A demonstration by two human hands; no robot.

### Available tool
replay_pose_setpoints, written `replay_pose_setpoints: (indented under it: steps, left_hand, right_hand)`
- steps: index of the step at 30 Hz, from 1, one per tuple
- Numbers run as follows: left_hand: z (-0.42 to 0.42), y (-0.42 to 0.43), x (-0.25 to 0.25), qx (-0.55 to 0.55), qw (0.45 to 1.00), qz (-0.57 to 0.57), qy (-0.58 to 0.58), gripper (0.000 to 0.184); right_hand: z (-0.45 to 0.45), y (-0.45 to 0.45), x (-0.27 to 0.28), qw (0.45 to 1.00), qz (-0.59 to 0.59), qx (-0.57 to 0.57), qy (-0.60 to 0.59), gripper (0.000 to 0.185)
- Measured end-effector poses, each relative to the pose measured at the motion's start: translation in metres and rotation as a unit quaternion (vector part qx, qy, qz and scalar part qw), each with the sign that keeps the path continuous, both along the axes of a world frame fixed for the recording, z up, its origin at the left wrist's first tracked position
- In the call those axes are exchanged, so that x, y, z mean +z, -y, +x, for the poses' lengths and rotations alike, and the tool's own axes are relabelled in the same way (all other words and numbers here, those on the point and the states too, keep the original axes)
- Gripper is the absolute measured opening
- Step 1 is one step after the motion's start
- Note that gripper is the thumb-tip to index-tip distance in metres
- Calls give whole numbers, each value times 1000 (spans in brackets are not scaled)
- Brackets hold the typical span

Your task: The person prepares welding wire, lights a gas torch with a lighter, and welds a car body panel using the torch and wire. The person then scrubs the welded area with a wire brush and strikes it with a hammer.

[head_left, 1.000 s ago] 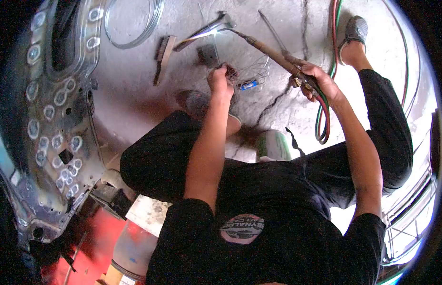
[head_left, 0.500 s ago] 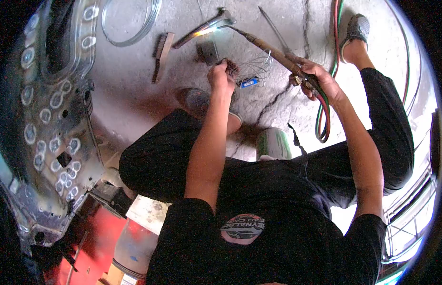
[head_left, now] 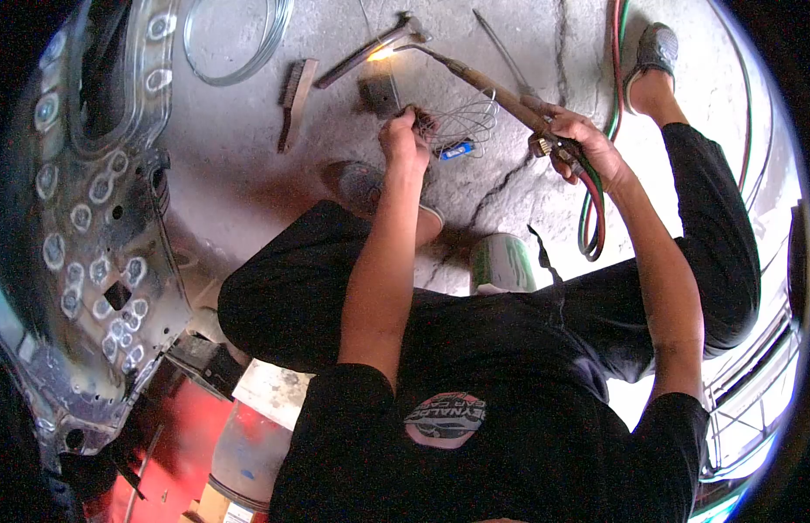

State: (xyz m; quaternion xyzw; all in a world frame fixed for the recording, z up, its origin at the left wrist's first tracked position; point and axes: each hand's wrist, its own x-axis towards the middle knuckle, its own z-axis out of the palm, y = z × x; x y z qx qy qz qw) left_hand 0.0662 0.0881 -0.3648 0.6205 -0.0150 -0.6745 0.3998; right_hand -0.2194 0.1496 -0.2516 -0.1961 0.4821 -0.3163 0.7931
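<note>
Welding torch (head_left: 494,93) gripped by right hand (head_left: 586,146), wire (head_left: 461,126) by left hand (head_left: 405,144); if torch dips, flame (head_left: 381,54) could burn left hand.

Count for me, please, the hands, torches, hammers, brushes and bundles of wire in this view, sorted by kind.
Hands: 2, the left hand and the right hand
Torches: 1, the torch
Hammers: 1, the hammer
Brushes: 1, the brush
Wire bundles: 2, the floor coil and the loose wire loops
Total: 7
</note>
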Motion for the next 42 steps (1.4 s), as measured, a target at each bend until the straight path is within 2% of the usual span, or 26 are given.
replay_pose_setpoints:
  steps: [11,37,42]
  left_hand:
    - [3,-2,-12,-1,1000,-26,-6,10]
    - [-3,2,1,20,1000,-5,12,11]
    - [3,0,-13,14,1000,-11,-2,11]
  right_hand:
    - [2,0,2,999,-2,9,-43,69]
    - [6,-1,1,998,-18,14,-53,71]
    - [6,-1,3,998,-11,12,-61,71]
